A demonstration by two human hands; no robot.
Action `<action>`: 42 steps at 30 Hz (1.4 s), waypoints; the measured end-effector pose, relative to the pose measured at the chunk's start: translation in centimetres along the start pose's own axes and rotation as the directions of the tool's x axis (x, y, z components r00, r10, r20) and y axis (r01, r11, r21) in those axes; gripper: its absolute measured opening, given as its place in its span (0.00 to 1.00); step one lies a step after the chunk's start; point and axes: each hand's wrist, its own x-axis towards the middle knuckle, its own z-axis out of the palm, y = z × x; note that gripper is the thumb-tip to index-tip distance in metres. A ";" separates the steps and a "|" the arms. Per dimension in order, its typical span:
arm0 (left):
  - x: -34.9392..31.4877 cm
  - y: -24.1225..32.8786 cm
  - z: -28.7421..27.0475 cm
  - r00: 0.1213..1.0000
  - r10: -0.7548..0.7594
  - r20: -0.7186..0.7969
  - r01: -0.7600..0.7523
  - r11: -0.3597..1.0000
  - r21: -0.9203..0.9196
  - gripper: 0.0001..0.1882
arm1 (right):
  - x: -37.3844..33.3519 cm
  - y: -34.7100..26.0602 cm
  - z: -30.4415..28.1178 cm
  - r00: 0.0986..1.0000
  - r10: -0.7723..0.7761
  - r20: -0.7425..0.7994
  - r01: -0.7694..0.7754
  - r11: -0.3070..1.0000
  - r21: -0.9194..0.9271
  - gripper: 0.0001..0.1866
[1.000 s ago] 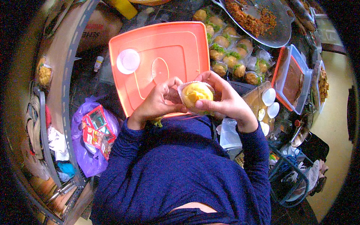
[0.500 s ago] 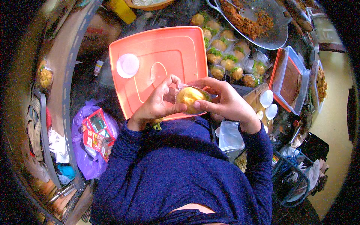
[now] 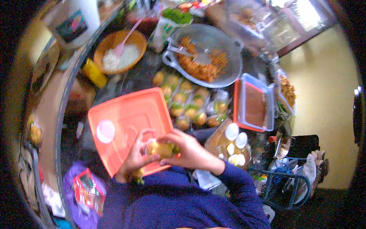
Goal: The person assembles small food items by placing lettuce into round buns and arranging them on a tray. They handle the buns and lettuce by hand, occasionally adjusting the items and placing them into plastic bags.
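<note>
Between my two hands is a golden, bun-like piece of food, wrapped in clear plastic, with some green at its right end. My left hand grips its left side, thumb below. The fingers of my right hand curl over its right side. Both hands are just above the near edge of an orange plastic lid, on which a small pale pink disc lies. Beyond the hands are several similar wrapped buns with green leaves, set close together. Another bit of golden food with green shows under my left wrist.
A large metal pan of orange-brown filling stands at the back. Left of it is an orange bowl of white food with a pink spatula. At right are a clear box and a board with egg halves. A purple bag lies at left.
My view has tilted up and swung right, so the pan and bowl show more fully. The bun stays in both hands; it is turned, with its green end to the right.
</note>
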 end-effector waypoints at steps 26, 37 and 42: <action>-1.1 -2.1 3.0 0.981 0.143 -0.134 -0.175 0.948 -0.266 0.44 | -3.0 1.6 2.9 0.916 0.290 -0.277 -0.118 0.855 0.504 0.11; -1.2 -2.8 2.2 0.969 0.172 -0.178 -0.197 0.971 -0.136 0.41 | -3.2 1.0 2.4 0.916 0.286 -0.280 -0.227 0.948 0.225 0.24; -1.2 -2.7 2.3 0.972 0.161 -0.169 -0.181 0.977 -0.111 0.44 | -3.3 0.7 3.1 0.909 0.338 -0.243 -0.249 0.910 0.332 0.25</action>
